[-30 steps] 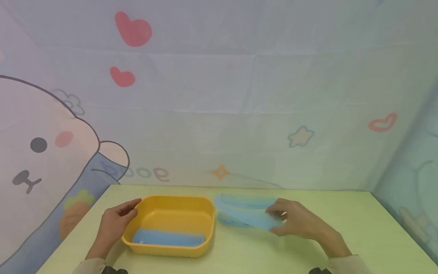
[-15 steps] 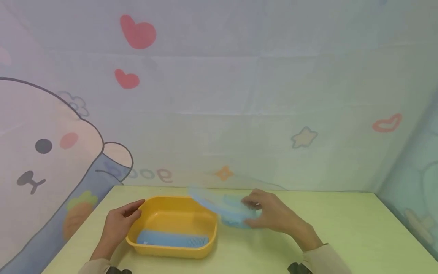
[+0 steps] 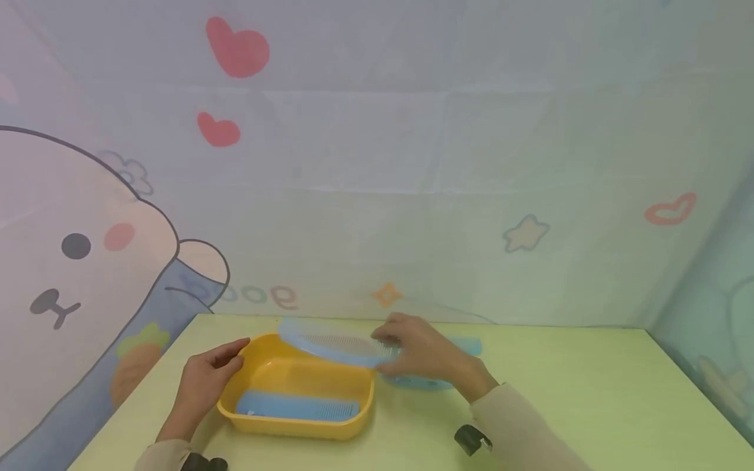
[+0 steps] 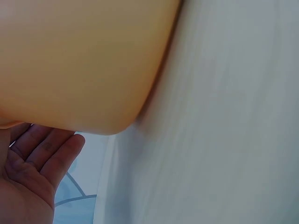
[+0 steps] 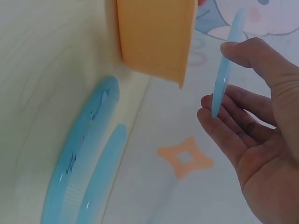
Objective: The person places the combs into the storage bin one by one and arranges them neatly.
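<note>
My left hand (image 3: 203,386) holds the left rim of a yellow plastic basin (image 3: 297,428), its thumb at the edge; in the left wrist view, its other fingers extend beside the basin's wall. Inside the basin, along its near side, lies a blue comb (image 3: 277,407). My right hand (image 3: 421,350) pinches a translucent light-blue comb (image 3: 321,343) by one end, raised over the basin's far right rim. The right wrist view shows this comb edge-on between thumb and fingertips. Two more blue combs lie right of the basin: one with printed marks (image 5: 70,154) and a plainer one (image 5: 105,172).
All of this stands on a pale yellow-green table (image 3: 565,399). A cloth backdrop (image 3: 377,163) printed with hearts, stars and a bear rises right behind its far edge. A side panel (image 3: 707,314) borders the table at the right.
My right hand has lifted the light-blue comb off the combs at the right and carried it left, over the basin's rim. My left hand has stayed at the basin.
</note>
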`<state>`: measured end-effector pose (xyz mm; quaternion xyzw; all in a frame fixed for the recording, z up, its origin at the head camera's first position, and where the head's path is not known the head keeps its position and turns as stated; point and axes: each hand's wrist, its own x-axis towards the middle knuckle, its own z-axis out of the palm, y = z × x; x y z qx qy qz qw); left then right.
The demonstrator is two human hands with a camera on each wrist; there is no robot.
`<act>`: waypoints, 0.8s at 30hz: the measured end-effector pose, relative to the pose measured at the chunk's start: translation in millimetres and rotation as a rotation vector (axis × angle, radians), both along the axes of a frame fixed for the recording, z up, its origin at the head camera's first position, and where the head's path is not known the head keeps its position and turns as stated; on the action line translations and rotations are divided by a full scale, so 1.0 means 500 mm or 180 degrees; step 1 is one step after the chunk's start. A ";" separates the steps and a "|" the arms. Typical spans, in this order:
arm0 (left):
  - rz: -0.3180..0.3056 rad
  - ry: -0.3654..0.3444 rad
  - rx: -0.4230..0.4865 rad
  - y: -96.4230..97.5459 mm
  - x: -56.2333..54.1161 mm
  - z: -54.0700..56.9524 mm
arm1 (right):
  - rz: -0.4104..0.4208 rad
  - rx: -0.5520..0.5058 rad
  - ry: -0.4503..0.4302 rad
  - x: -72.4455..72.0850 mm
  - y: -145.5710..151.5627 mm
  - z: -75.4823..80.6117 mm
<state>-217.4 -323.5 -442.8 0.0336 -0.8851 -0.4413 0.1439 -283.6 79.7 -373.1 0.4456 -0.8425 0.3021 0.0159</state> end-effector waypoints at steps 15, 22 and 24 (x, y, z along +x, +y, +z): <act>-0.0002 0.0062 -0.0024 -0.004 0.003 -0.003 | 0.0128 0.0280 -0.0054 -0.006 -0.088 -0.008; 0.0008 0.0025 0.0011 -0.005 0.002 0.000 | 0.0155 0.0580 0.0078 -0.015 -0.116 -0.010; 0.0002 0.0035 0.0034 -0.004 0.000 -0.001 | 0.0158 0.0672 0.0125 -0.019 -0.122 -0.011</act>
